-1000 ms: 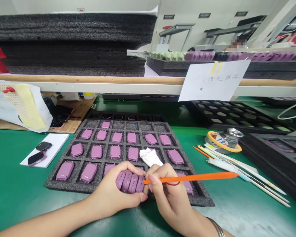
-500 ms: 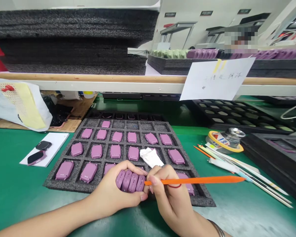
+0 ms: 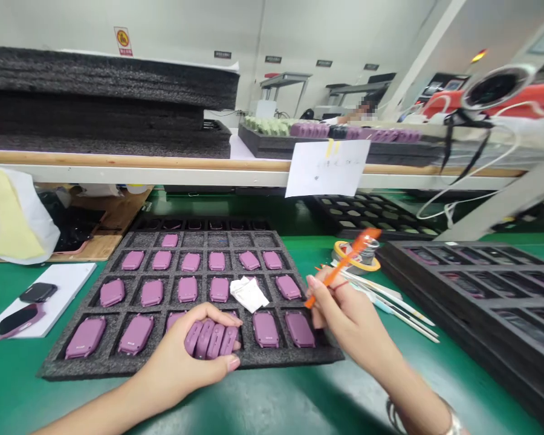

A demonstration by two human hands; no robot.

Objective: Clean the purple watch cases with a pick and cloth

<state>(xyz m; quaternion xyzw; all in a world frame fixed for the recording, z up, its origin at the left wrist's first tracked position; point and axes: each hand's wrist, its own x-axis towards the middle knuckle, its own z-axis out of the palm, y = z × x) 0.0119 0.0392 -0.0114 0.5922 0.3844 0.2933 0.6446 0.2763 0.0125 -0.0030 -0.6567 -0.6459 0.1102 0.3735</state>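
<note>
Left fingers (image 3: 213, 315): curled closed around a stack of four pink cases (image 3: 211, 340), holding them on edge, side by side.

Right fingers (image 3: 320, 290): pinched closed on an orange stick (image 3: 347, 266), its tip slanting up and away from the cases.

Cases' place: in the left hand (image 3: 185, 356), over the near row of a black foam tray (image 3: 276, 360), well apart from the right hand (image 3: 351, 314).

Tray: rows of pink cases sit in its slots, and a white cloth (image 3: 249, 294) lies across one.

Step in hand: a stack of cases is held in one hand, with the stick ready in the other.

Next move: calls for the stick's tip to be brought back to the cases, which lie open to it.
</note>
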